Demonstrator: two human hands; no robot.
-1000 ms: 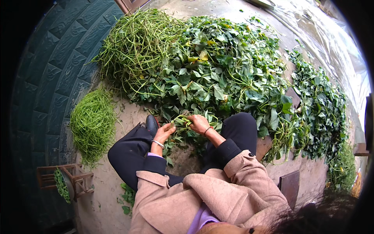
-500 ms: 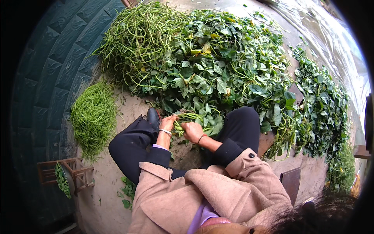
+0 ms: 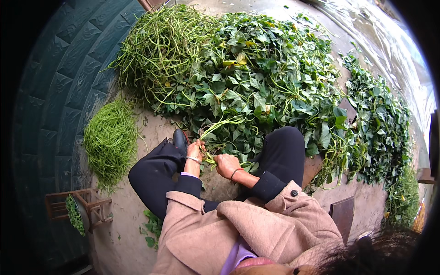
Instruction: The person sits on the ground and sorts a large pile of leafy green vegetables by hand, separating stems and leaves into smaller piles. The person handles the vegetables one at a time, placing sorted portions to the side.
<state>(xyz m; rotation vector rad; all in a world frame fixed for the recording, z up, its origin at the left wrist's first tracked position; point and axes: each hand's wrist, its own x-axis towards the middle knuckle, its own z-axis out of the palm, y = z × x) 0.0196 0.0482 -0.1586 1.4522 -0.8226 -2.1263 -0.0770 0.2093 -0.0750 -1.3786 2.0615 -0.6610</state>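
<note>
Between my knees, my left hand (image 3: 195, 149) is closed on a bunch of green leafy vine stems (image 3: 219, 124); their long stalks slant up and right over the leaf heap. Close beside it, my right hand (image 3: 227, 165) makes a fist around the lower part of a vine, with short stalks showing at its left and leaves at its right. Whether both hands grip the same vine, I cannot tell. Just beyond them lies a big heap of leafy green vines (image 3: 270, 68), which look like sweet potato vines.
A tangle of bare stalks (image 3: 169, 46) is piled at the far left, and a smaller pile of thin green stems (image 3: 110, 142) lies nearer. A wooden stool (image 3: 94, 206) lies by the left wall. More vines (image 3: 380, 123) spread at the right, near a brown board (image 3: 342, 214).
The stems in my left hand have swung from low between the hands to pointing up and right. My right hand stays near it, still closed, slightly lower.
</note>
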